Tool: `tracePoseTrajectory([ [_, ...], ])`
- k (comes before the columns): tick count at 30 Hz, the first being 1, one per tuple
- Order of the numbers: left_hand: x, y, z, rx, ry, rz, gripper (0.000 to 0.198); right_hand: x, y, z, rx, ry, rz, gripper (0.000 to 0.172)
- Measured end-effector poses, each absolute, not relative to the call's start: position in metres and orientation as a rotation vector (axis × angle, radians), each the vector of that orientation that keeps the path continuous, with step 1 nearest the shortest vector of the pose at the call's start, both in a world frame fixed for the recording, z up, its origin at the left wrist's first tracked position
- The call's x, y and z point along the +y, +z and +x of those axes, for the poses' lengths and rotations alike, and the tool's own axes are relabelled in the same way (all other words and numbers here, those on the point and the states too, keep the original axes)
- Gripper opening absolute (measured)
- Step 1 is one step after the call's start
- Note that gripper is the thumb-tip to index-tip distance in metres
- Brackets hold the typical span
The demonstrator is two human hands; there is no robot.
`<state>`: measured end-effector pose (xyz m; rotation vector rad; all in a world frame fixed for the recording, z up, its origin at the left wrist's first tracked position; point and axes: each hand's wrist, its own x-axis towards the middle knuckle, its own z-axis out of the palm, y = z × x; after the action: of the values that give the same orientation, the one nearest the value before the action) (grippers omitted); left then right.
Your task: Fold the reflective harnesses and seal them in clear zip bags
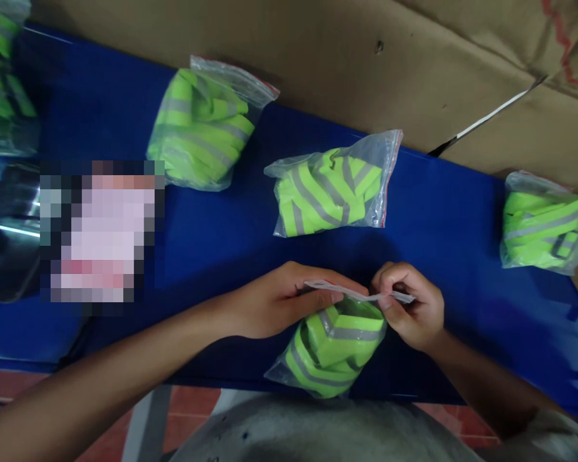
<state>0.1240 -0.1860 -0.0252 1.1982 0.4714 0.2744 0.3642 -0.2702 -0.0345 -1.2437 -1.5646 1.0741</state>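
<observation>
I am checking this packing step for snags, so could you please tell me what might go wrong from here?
Two risks, as I judge them. The held bag hangs at the near edge of the blue table, gripped only by its top strip between the left hand and right hand, so it could slip to the floor. The bulky yellow-green fabric sits close under the opening and might get caught in it.

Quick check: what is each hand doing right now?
Left hand: closed, pinching the top strip of the bag.
Right hand: closed, pinching the same strip at its other end.
</observation>
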Motion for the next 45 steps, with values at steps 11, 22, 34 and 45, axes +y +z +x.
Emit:
tracePoseTrajectory([
  [11, -0.188, -0.024, 0.124, 0.476, 0.241, 1.164, 0.033, -0.27, -0.033, 0.364, -1.635, 1.005, -1.259, 0.012],
  [22, -0.19, -0.024, 0.126, 0.48, 0.292, 1.343, 0.033, -0.268, -0.031, 0.361, -1.685, 0.985, -1.258, 0.013],
  [34, -0.198, -0.027, 0.135, 0.636, 0.596, 1.482, 0.013, -0.265, -0.027, 0.359, -1.759, 0.947, -1.252, 0.012],
  [45, -0.199, -0.027, 0.14, 0.67, 0.636, 1.531, 0.009, -0.265, -0.028, 0.357, -1.758, 0.873, -1.257, 0.014],
])
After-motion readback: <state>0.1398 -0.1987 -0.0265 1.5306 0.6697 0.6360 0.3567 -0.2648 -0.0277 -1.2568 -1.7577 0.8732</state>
